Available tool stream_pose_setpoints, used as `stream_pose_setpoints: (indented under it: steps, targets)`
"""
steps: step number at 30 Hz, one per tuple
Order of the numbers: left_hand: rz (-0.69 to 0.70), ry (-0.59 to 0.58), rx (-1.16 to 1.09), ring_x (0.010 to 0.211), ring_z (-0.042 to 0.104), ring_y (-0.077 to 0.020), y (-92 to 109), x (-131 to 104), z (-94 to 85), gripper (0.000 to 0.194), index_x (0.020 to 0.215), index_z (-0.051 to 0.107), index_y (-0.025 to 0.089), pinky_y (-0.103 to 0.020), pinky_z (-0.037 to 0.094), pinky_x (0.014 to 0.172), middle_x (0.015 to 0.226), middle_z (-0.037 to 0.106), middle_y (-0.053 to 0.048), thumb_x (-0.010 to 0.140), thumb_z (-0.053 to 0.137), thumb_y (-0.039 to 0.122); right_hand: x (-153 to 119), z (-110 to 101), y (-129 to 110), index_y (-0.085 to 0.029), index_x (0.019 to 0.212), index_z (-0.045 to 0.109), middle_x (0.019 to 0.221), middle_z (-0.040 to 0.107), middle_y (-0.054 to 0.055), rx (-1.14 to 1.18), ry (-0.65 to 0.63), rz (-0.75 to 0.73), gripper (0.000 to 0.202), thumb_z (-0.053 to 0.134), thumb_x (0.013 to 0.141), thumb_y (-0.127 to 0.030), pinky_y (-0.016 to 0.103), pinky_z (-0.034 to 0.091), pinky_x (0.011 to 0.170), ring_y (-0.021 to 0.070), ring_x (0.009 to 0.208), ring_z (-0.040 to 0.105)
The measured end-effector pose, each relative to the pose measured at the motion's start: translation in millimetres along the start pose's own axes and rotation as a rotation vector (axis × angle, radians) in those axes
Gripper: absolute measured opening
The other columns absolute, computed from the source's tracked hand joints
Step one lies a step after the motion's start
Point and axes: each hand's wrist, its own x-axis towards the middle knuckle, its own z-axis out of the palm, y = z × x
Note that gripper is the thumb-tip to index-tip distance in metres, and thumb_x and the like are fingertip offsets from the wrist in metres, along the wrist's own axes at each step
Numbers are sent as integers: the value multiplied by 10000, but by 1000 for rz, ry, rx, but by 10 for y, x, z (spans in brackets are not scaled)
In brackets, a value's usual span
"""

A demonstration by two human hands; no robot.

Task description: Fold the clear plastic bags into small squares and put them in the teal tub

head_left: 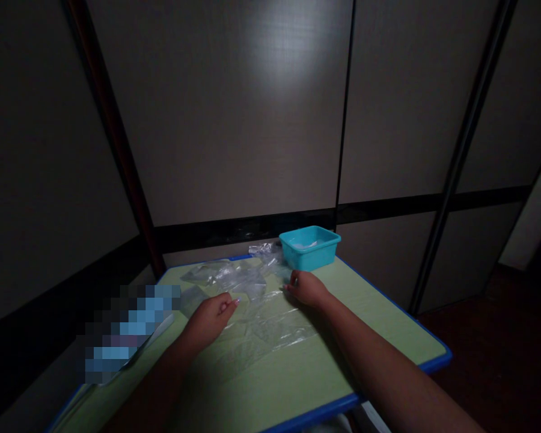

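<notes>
A clear plastic bag (275,331) lies stretched over the table between my two hands. My left hand (214,316) is closed, thumb against the curled fingers, pinching the bag's edge on the left. On the opposite side my right hand (307,288) is also closed, with its fingertips gripping the bag's upper right part. More crumpled clear plastic (234,276) lies on the table just beyond my hands. Behind my right hand stands a turquoise plastic basin (313,255) with something whitish inside that I cannot make out.
The light green table (388,337) has a blue rim. At its left edge lies a blurred-out flat object (133,334). Dark panelled cabinet doors (243,120) rise right behind the table. Reddish floor (500,361) shows on the right.
</notes>
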Motion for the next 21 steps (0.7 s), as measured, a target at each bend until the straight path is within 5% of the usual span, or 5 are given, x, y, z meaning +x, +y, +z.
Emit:
stream_pose_setpoints:
  steps: [7, 21]
  targets:
    - [-9, -206, -238, 554, 505, -130, 56, -25, 26, 351, 673, 472, 189, -223, 365, 528, 602, 526, 27, 843, 372, 480, 1, 14, 2, -182, 855, 609, 831, 658, 85, 4, 12, 0, 276, 539, 762, -433, 252, 301, 539, 195, 731, 583]
    - [-41, -53, 189, 549, 473, -138, -106, 28, -35, 417, 560, 411, 188, -235, 275, 529, 538, 473, 23, 858, 329, 468, -19, -5, -27, -181, 825, 621, 795, 662, 75, 2, 3, -25, 269, 559, 754, -432, 248, 300, 530, 186, 710, 588]
